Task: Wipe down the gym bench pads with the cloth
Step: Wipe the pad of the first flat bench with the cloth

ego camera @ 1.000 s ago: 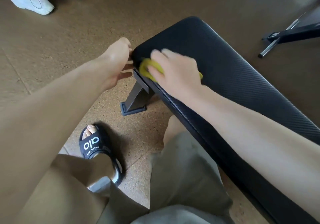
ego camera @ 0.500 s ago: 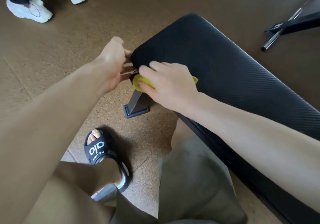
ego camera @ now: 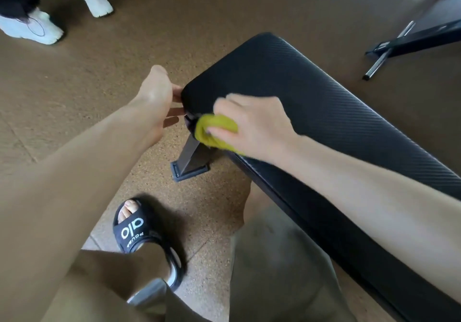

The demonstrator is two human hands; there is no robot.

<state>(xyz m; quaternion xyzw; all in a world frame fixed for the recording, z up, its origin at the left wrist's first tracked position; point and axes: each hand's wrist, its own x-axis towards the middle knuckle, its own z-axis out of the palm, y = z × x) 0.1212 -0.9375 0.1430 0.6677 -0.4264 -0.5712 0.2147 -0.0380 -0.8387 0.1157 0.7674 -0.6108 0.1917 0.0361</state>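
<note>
Both bare forearms are being stretched forward and down. The left hand [ego camera: 156,102] is being kept at the end of the bench pad [ego camera: 311,102], fingers curled against its edge. The cloth [ego camera: 214,132] is being gripped by the right hand [ego camera: 252,124], knuckles up.

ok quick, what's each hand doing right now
Left hand: grips the bench pad end.
Right hand: holds the yellow cloth against the pad's corner.

Gym: padded bench [ego camera: 311,102], cork-like floor [ego camera: 174,22]
</note>
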